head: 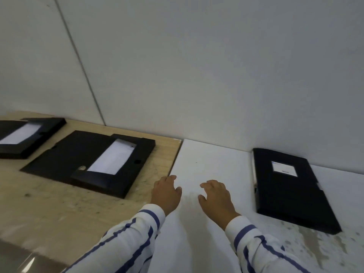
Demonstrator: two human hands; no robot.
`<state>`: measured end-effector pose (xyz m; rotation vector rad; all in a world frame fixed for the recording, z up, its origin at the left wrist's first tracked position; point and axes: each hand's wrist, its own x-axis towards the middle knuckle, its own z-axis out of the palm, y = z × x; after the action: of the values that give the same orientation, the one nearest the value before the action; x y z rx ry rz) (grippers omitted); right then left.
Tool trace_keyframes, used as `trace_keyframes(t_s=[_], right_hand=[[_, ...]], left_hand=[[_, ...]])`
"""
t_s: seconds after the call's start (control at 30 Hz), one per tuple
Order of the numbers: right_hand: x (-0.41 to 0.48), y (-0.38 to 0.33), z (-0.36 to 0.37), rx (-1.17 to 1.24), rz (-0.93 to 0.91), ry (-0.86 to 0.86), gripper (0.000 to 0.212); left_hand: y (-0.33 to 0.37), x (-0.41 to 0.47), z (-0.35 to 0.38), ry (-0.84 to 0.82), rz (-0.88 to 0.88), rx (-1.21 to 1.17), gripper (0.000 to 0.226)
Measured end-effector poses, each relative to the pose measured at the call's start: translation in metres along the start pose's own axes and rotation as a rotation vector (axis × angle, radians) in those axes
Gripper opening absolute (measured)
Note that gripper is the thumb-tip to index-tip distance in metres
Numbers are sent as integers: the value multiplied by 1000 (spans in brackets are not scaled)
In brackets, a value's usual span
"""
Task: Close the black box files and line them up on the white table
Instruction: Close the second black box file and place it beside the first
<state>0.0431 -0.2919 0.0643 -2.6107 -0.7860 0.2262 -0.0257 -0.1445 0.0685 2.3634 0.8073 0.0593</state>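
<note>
A closed black box file (291, 192) with a white label lies flat on the white table (206, 166) at the right. On the wooden table (59, 209) to the left, an open black box file (92, 160) shows white paper inside, its lid spread flat. A second open box file (25, 136) lies further left, cut by the frame edge. My left hand (166, 194) hovers over the seam between the two tables, fingers apart, holding nothing. Over the white table, my right hand (215, 196) is also empty with spread fingers, left of the closed file.
A pale grey wall (197, 66) rises directly behind both tables. The white table's near right part is scuffed and stained (315, 247). A shiny grey surface (17, 259) shows at the bottom left corner.
</note>
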Motion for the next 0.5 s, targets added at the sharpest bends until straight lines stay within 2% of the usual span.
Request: trace_keyframes(t_s=[0.27, 0.5], right_hand=[[-15, -131, 53, 39, -97, 13, 40], [-8, -213, 88, 51, -191, -33, 39]], left_hand=[[-126, -26, -93, 66, -57, 40, 49], [-203, -35, -144, 128, -167, -3, 49]])
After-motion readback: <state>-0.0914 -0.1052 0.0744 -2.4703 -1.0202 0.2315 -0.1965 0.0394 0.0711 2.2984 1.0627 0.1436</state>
